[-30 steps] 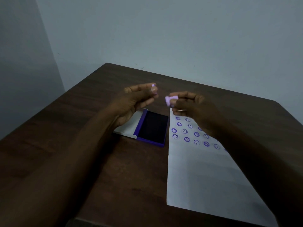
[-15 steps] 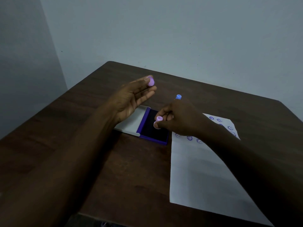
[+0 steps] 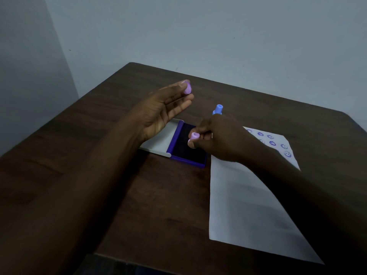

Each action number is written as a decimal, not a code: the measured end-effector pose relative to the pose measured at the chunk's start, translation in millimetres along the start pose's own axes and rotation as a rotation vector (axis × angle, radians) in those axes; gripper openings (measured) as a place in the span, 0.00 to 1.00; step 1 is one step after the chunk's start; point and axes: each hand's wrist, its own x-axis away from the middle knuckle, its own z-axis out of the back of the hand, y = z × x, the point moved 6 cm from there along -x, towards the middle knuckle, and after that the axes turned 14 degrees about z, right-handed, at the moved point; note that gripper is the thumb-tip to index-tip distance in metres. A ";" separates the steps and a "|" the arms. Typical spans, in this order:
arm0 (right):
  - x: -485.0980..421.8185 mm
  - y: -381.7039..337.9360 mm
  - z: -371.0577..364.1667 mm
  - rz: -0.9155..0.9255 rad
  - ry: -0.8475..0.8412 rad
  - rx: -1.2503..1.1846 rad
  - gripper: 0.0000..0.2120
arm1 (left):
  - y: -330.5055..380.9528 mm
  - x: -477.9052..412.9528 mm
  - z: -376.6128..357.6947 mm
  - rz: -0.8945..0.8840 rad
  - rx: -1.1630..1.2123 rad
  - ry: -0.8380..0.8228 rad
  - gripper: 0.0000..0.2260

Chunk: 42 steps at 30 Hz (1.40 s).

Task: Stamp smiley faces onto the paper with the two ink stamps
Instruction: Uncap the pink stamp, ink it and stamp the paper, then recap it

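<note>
From my head view, my right hand (image 3: pixel 222 139) pinches the pink stamp (image 3: pixel 193 136) over the ink pad (image 3: pixel 188 145) and grips the blue stamp (image 3: pixel 217 109). My left hand (image 3: pixel 164 110), fingers loosely spread, pinches a pink cap (image 3: pixel 187 89). The paper (image 3: pixel 248 205) lies on the counter (image 3: pixel 158 195).

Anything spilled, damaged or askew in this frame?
Nothing stands out. The ink pad lies open beside the paper, which sits at an angle to the table edge; no spilled ink shows.

lilac stamp (image 3: pixel 193 137); blue stamp (image 3: pixel 217 109); white paper (image 3: pixel 246 205), purple smileys (image 3: pixel 272 143); purple-rimmed black pad (image 3: pixel 188 147), white lid (image 3: pixel 158 144); dark brown table (image 3: pixel 139 195).
</note>
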 end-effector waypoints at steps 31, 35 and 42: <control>75.1 26.9 53.7 -0.247 0.422 -0.247 0.12 | -2.5 11.5 -9.7 0.032 -0.021 -0.010 0.10; 94.7 35.0 44.7 -0.289 0.371 -0.155 0.11 | -4.7 11.3 -12.4 0.041 -0.032 -0.011 0.09; 99.4 17.6 27.3 -0.206 0.339 -0.121 0.13 | -7.3 12.7 -14.5 0.057 -0.047 -0.014 0.12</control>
